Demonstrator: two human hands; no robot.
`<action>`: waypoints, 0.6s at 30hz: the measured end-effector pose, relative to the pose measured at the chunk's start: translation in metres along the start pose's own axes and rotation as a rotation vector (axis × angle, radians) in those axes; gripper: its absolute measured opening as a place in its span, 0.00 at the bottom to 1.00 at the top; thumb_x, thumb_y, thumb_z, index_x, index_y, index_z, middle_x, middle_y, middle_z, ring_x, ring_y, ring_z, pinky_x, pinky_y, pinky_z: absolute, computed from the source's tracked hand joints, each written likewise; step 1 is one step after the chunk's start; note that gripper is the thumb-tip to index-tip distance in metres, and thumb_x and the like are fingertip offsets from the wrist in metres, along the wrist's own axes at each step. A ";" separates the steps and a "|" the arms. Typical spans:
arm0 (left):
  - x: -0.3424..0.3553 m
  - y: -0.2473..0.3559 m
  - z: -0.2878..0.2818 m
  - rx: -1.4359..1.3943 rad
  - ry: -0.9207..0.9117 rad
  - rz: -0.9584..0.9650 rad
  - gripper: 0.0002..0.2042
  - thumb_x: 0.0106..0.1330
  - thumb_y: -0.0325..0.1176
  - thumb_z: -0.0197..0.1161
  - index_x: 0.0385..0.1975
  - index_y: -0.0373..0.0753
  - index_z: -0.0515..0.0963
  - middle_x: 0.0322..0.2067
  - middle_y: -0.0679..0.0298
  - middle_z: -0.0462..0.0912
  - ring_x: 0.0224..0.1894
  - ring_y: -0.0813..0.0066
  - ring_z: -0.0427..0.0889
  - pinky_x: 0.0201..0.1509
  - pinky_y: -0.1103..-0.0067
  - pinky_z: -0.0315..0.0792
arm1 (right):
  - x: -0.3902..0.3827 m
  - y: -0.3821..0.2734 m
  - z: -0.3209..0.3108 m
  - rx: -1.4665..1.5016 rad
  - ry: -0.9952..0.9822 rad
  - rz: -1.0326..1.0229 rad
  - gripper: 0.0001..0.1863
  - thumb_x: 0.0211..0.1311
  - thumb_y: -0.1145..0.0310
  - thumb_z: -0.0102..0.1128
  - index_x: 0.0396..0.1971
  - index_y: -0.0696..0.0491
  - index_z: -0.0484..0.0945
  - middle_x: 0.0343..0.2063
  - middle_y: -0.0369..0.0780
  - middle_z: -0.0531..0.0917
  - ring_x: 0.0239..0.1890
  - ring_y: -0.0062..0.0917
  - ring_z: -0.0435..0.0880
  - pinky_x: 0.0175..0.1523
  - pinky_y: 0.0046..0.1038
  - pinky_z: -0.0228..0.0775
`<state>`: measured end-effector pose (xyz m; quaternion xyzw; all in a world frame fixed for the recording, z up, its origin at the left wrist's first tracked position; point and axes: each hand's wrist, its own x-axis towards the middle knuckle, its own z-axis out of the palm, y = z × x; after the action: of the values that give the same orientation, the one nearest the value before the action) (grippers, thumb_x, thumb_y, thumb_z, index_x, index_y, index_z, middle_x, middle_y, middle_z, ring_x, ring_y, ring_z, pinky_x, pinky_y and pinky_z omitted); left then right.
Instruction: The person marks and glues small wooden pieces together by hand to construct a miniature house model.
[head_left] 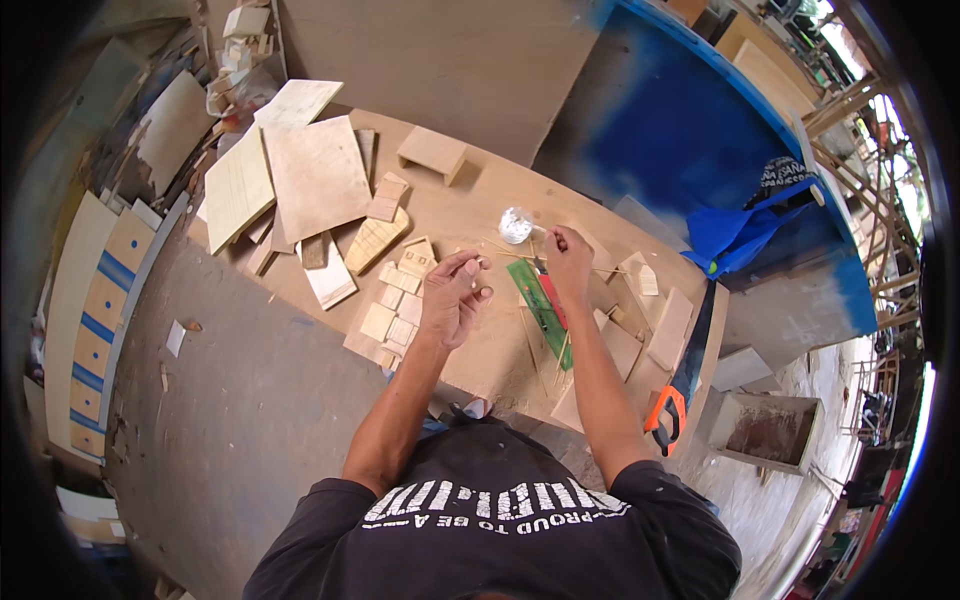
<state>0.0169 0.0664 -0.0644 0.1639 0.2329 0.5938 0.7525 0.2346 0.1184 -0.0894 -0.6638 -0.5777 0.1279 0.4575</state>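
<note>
The left hand (458,298) is half-curled, the right hand (570,258) pinched; anything held is too small to tell. The cup (515,226) of white stuff, toward the desk's far edge (478,172), suits right-hand reach.

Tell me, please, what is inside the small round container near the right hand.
A white substance shows inside the container, near the right hand. It covers the bottom, so anything beneath it cannot be seen.
</note>
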 end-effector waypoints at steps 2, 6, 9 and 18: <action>-0.007 0.006 -0.001 -0.106 -0.032 -0.034 0.08 0.68 0.30 0.66 0.45 0.40 0.81 0.37 0.66 0.85 0.41 0.79 0.83 0.34 0.79 0.78 | 0.013 0.016 0.019 -0.043 -0.031 -0.063 0.07 0.61 0.74 0.60 0.36 0.60 0.82 0.33 0.47 0.84 0.31 0.38 0.84 0.38 0.35 0.77; -0.015 0.016 0.004 -0.106 0.026 -0.113 0.05 0.68 0.33 0.66 0.40 0.42 0.81 0.36 0.68 0.85 0.42 0.80 0.83 0.34 0.81 0.79 | 0.026 0.055 0.039 -0.429 -0.161 -0.211 0.11 0.66 0.70 0.54 0.37 0.59 0.83 0.37 0.47 0.84 0.35 0.45 0.83 0.41 0.43 0.75; -0.020 0.024 -0.004 -0.100 0.047 -0.094 0.06 0.68 0.35 0.66 0.39 0.42 0.81 0.37 0.69 0.84 0.45 0.81 0.82 0.35 0.83 0.79 | 0.018 0.023 0.041 -0.408 -0.141 -0.222 0.11 0.66 0.70 0.54 0.39 0.59 0.83 0.38 0.47 0.83 0.35 0.43 0.83 0.42 0.42 0.75; -0.021 0.016 -0.004 -0.103 0.001 -0.069 0.04 0.71 0.35 0.63 0.40 0.44 0.79 0.38 0.70 0.83 0.44 0.81 0.81 0.42 0.80 0.76 | -0.071 -0.114 0.001 0.709 -0.195 0.103 0.08 0.59 0.77 0.67 0.39 0.60 0.83 0.35 0.35 0.81 0.33 0.15 0.75 0.40 0.18 0.67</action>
<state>-0.0028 0.0498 -0.0560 0.1167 0.2081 0.5786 0.7799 0.1385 0.0461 -0.0288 -0.4772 -0.5040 0.4055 0.5949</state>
